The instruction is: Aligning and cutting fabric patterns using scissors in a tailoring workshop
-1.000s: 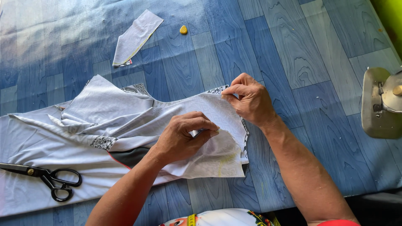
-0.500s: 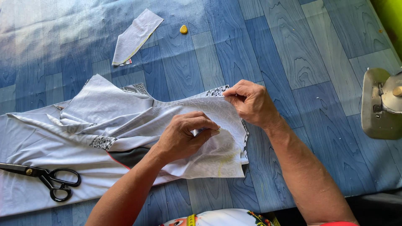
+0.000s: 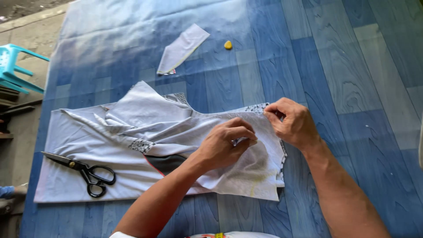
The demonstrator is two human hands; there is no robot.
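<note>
Two hands pinching pale grey cloth on a blue wood-grain surface

At frame centre the left hand (image 3: pixel 224 143) and right hand (image 3: pixel 293 121) each close fingers on the right end of one rumpled grey garment piece (image 3: pixel 145 132) with patterned trim; one pair of black scissors (image 3: pixel 86 169) lies on its lower left; farther up sit one folded cloth scrap (image 3: pixel 180 48) and one yellow chalk (image 3: pixel 228 44); a turquoise chair (image 3: pixel 13 66) is cut off upper left

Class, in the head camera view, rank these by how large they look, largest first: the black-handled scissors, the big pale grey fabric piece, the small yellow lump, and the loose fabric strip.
1. Big pale grey fabric piece
2. Black-handled scissors
3. Loose fabric strip, close to the scissors in look and lying farther from the camera, so this pair is unsure
4. Small yellow lump
</note>
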